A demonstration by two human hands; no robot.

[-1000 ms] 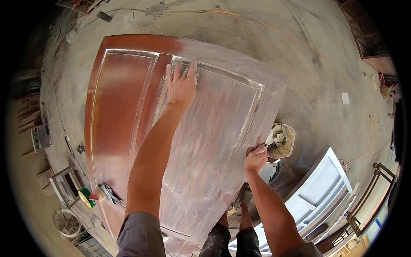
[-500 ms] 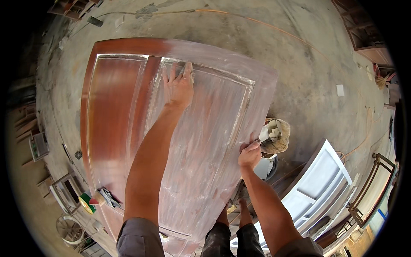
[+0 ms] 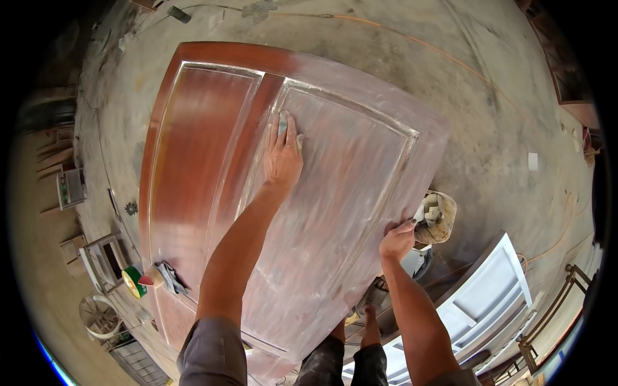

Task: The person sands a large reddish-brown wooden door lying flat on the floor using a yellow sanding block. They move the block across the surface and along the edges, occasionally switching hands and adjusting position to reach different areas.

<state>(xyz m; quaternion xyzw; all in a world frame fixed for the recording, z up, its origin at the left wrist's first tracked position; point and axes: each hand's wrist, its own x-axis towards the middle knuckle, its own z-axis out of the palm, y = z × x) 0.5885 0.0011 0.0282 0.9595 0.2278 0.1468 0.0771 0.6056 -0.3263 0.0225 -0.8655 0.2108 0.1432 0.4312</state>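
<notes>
A large reddish-brown wooden door panel (image 3: 322, 212) lies in front of me, its middle and right side coated with whitish dust and its left inset panel glossier. My left hand (image 3: 283, 159) presses a small grey piece of sandpaper (image 3: 283, 122) flat on the door, beside the upper left moulding of the dusty inset panel. Much of the sandpaper is hidden under the fingers. At the door's right edge, my right hand (image 3: 397, 242) is closed around the rim, thumb on the near side; its fingertips are partly hidden.
Right of the door stands a dirty bucket (image 3: 444, 225) with crumpled pale material inside. A white panelled door (image 3: 479, 302) leans at lower right. A dark cloth (image 3: 170, 278) and a green-and-yellow tin (image 3: 134, 282) sit near the door's left edge. An orange hose (image 3: 425, 45) crosses the concrete floor.
My left hand has slid from the top moulding down toward me along the inset panel's left side. My right hand keeps its hold on the edge. The whole view has shifted slightly.
</notes>
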